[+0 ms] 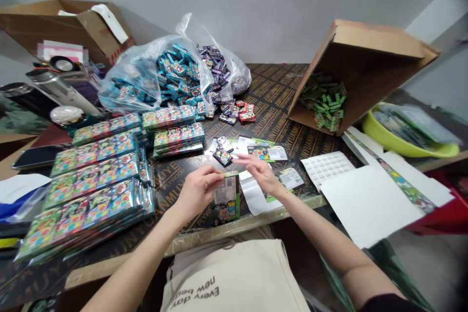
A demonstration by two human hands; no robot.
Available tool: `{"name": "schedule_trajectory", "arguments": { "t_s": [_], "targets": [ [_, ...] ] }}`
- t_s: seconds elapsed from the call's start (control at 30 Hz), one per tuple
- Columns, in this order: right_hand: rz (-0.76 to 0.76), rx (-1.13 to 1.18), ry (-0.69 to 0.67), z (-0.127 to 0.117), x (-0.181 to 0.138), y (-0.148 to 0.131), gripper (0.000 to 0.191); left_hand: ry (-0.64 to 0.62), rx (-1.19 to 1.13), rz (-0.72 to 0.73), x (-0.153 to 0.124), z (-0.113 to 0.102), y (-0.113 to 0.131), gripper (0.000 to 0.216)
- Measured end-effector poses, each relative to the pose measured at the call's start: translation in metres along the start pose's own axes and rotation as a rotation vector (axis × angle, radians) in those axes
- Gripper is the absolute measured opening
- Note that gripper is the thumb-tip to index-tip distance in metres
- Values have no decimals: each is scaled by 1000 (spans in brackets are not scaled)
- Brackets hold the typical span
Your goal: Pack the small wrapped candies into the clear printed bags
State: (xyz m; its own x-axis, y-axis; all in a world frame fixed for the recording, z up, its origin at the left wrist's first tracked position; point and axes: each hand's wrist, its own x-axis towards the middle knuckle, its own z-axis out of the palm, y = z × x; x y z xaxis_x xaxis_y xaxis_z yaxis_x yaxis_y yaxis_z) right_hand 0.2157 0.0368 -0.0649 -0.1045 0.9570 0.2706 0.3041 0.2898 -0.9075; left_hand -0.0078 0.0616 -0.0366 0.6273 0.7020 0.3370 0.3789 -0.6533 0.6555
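My left hand (200, 189) pinches the top edge of a printed, partly see-through packet (225, 201), held upright near the front edge of the table. Whether anything is inside the packet I cannot make out. My right hand (263, 175) is open, its fingers stretched to the left, just right of a few small black-and-white boxes (223, 151). Under and beside it lie printed cards (268, 152) and a white sheet (258, 197). Rows of filled, multicoloured packs (98, 180) are stacked left of my left hand.
Behind stand clear bags of small blue boxes (175, 70) and purple boxes (216, 66), with red boxes (246, 112) in front. A tilted carton (369, 53) holds green boxes (329, 107). White sheets (365, 202) and a yellow basin (398, 139) are at right, flasks (66, 87) at left.
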Motion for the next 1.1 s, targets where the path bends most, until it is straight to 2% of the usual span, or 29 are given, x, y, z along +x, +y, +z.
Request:
{"name": "schedule_trajectory", "arguments": {
  "t_s": [0.07, 0.17, 0.23, 0.3, 0.53, 0.7, 0.9, 1.1],
  "targets": [
    [32, -219, 72, -20, 4, 28, 25, 0, 42, 6, 0, 3, 0, 19],
    [144, -580, -47, -40, 5, 73, 23, -10, 97, -7, 0, 4, -1, 19],
    [178, -680, -116, -43, 0, 95, 21, -11, 125, -27, 0, 5, -2, 19],
    [165, -704, -125, -41, -6, 106, 16, -2, 148, -51, 0, 5, -2, 20],
    [76, -803, -116, -30, -20, 106, 10, -26, 213, -54, 1, 9, -1, 33],
    [75, -840, -106, -29, -19, 111, 8, -35, 256, -25, 0, 12, -4, 41],
    [59, -850, -154, -31, -9, 111, 16, -18, 266, -20, 0, 13, -5, 41],
    [-62, -829, -207, -12, -5, 108, 14, -6, 228, -30, -1, 14, -6, 40]
  ]
}}
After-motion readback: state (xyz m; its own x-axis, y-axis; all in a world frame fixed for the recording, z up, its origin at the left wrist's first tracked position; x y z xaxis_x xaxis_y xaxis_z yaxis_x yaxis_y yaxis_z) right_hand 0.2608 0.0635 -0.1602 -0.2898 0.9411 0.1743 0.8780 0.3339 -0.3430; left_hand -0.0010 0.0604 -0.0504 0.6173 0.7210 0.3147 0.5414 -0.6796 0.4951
